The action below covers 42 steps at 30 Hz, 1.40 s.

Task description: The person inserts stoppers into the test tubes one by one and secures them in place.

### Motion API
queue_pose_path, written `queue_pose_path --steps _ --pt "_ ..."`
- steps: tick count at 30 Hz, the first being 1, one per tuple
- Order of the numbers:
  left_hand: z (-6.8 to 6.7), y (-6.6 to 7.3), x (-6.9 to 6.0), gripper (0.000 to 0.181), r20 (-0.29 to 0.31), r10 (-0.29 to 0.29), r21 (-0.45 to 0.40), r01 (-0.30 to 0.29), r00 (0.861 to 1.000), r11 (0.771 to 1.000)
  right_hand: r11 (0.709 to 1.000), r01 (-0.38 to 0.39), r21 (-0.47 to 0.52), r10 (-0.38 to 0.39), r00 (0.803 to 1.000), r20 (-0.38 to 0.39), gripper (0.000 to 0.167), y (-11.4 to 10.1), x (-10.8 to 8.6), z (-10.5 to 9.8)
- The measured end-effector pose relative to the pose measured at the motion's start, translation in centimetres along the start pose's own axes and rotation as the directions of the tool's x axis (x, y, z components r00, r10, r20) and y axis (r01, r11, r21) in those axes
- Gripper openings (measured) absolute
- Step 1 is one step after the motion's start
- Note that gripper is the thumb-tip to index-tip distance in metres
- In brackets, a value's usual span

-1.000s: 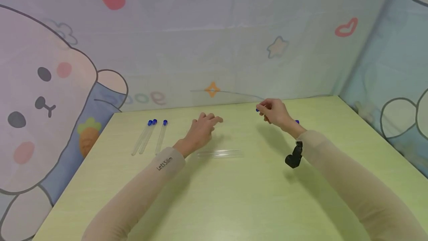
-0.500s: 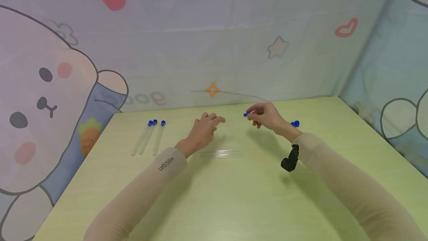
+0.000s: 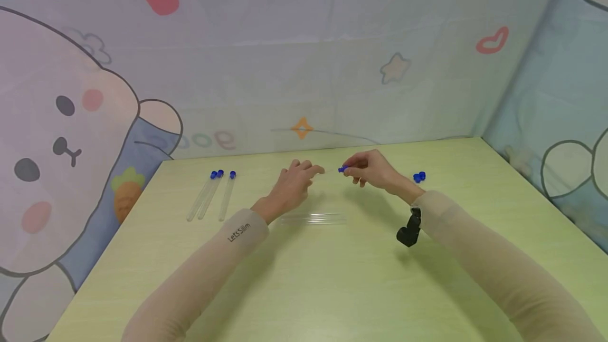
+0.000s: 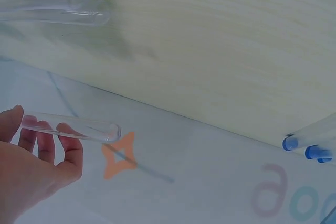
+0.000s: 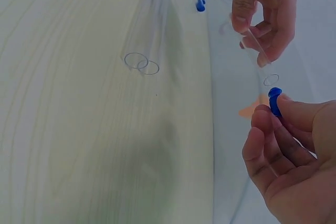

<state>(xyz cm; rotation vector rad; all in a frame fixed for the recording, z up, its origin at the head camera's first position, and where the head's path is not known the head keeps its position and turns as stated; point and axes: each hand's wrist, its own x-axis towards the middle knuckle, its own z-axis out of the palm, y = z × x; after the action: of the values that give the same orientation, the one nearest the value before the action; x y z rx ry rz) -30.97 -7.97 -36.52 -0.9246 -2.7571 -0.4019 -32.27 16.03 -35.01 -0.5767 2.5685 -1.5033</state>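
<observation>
Blue cap (image 5: 275, 101), pinched by the right hand (image 3: 372, 169), has moved nearer the open tube (image 4: 89, 128) gripped by the left hand (image 3: 291, 181); not yet seated. Done: three capped tubes (image 3: 210, 196). Remaining on the surface (image 3: 304, 278): two uncapped tubes (image 3: 315, 219), two loose caps (image 3: 417, 178).

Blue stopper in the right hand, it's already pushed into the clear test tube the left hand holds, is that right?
Not pushed in: the right wrist view shows the blue stopper, in the right hand, outside the clear test tube, facing its open end. The left hand does hold that tube.
</observation>
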Motion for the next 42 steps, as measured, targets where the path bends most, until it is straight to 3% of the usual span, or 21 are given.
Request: queue_pose_path --steps 9,19,26,34,42 --pt "-0.1 0.4 0.0 0.041 -0.006 0.014 0.001 -0.014 1.0 1.0 1.0 0.025 0.008 -0.025 1.0 0.013 0.023 -0.1 0.1 0.6" --pt "-0.2 0.6 0.1 0.036 0.003 -0.002 -0.051 0.002 1.0 0.999 0.995 0.002 0.103 -0.003 1.0 0.007 0.023 0.1 0.3 0.7" --pt "0.1 0.6 0.2 0.031 -0.026 0.033 -0.188 -0.038 0.999 0.982 0.969 -0.012 0.247 0.018 1.0 -0.023 0.024 -0.2 0.0 0.9" --pt "0.5 1.2 0.6 0.029 -0.106 0.008 -0.2 -0.029 0.994 0.979 0.942 -0.047 0.332 0.076 0.994 -0.075 0.026 -0.8 0.1 1.3" --pt "0.2 1.9 1.0 0.027 -0.136 0.011 -0.188 -0.037 0.991 0.982 0.914 -0.037 0.405 0.088 0.99 -0.109 0.024 -1.2 -0.1 1.4"
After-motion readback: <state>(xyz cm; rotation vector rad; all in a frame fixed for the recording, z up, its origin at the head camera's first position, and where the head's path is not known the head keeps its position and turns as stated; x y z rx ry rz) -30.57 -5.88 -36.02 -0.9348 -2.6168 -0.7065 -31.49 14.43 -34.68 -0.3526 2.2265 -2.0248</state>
